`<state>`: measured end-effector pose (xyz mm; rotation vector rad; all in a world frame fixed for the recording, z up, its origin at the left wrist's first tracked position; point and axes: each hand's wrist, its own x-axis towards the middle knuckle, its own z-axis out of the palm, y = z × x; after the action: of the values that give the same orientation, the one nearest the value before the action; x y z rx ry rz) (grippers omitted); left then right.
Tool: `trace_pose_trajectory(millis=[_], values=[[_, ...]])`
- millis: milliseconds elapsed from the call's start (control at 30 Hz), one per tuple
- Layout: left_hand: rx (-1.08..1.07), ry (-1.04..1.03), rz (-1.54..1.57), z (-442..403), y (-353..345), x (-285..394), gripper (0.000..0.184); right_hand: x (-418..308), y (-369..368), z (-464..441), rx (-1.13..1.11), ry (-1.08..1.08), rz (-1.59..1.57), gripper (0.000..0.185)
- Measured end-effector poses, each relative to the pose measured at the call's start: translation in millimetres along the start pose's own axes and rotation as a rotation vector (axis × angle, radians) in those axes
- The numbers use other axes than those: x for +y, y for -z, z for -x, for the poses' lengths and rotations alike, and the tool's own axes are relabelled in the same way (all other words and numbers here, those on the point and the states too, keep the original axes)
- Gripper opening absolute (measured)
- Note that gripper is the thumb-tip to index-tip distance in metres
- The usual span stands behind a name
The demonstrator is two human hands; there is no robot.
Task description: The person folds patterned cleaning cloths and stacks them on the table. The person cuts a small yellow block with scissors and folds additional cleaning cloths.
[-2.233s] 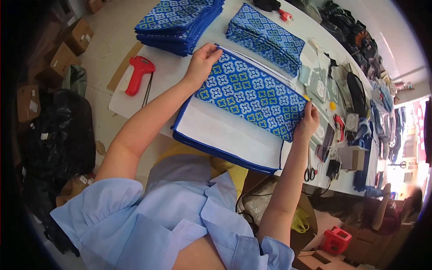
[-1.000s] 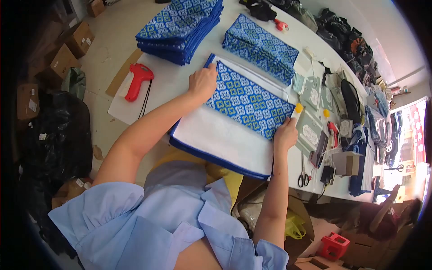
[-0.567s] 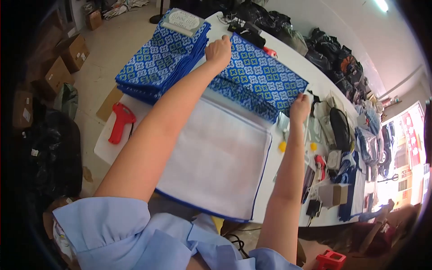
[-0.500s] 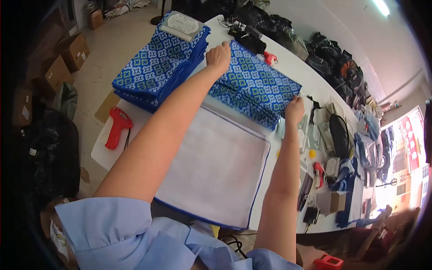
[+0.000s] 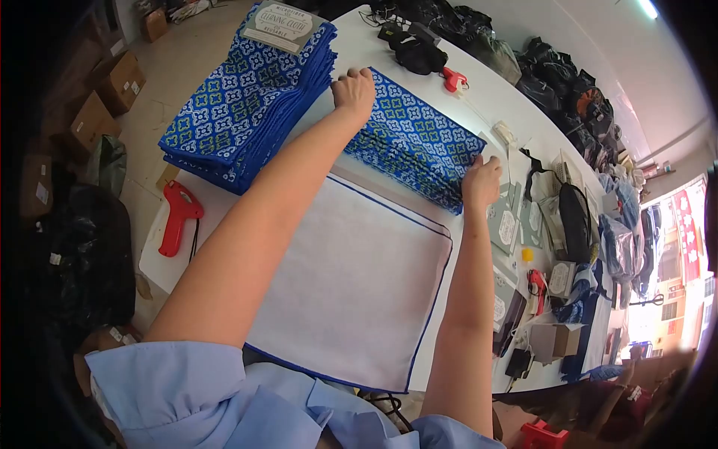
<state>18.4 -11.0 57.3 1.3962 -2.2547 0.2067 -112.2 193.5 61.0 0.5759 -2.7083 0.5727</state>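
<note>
A blue cleaning cloth (image 5: 426,129) with a white and green pattern lies folded toward the far side of the table. My left hand (image 5: 354,93) is closed on its far left corner. At the opposite corner, my right hand (image 5: 481,182) grips the edge with bent fingers; its fingertips are partly hidden. Nearer to me, a white cloth panel with a blue border (image 5: 359,277) is spread flat between my forearms. Left of my left hand stands a stack of folded cleaning cloths (image 5: 232,112), with a grey printed label card (image 5: 279,27) on top.
A red glue gun (image 5: 179,217) lies at the table's left edge. Label cards (image 5: 502,221), another red glue gun (image 5: 536,290) and a small open box (image 5: 556,340) are on the right. Black bags (image 5: 550,82) line the wall behind the white table (image 5: 467,112).
The folded cloth has come down flatter, its right corner lower and slightly left. My right hand's grip looks looser. The whole view has shifted a little.
</note>
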Motion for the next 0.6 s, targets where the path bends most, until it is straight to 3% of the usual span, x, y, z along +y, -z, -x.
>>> trace_pose_trajectory(millis=[33,67,133,200,233,267,300,400,467,567,600], values=[[-0.002,-0.005,0.001,3,5,2,0.012,1,4,3,0.137,0.075,-0.006,0.033],[0.124,-0.037,0.019,6,10,4,0.016,3,9,7,0.136,0.069,-0.003,0.033],[0.401,-0.148,0.13,22,26,11,0.02,-2,34,32,0.1,0.364,-0.242,0.038],[0.281,-0.492,0.394,58,48,14,0.019,12,44,79,-0.079,0.704,-0.503,0.042],[-0.054,-0.577,0.492,84,73,14,0.023,16,68,117,-0.302,0.847,-0.615,0.049],[-0.33,-0.62,0.638,110,72,12,0.039,23,86,156,-0.479,0.974,-0.518,0.061],[-0.244,-0.906,0.548,145,69,3,0.052,23,110,189,-0.617,1.127,-0.389,0.075],[-0.356,-1.058,0.502,217,90,-25,0.057,46,145,261,-0.779,1.212,-0.256,0.078],[-0.343,-1.179,0.52,255,89,-46,0.057,68,141,292,-0.772,1.095,-0.116,0.07],[-0.311,-1.147,0.554,260,87,-51,0.057,78,136,300,-0.701,1.047,-0.181,0.063],[-0.32,-1.141,0.553,258,88,-49,0.057,75,141,300,-0.688,1.002,-0.278,0.052]])
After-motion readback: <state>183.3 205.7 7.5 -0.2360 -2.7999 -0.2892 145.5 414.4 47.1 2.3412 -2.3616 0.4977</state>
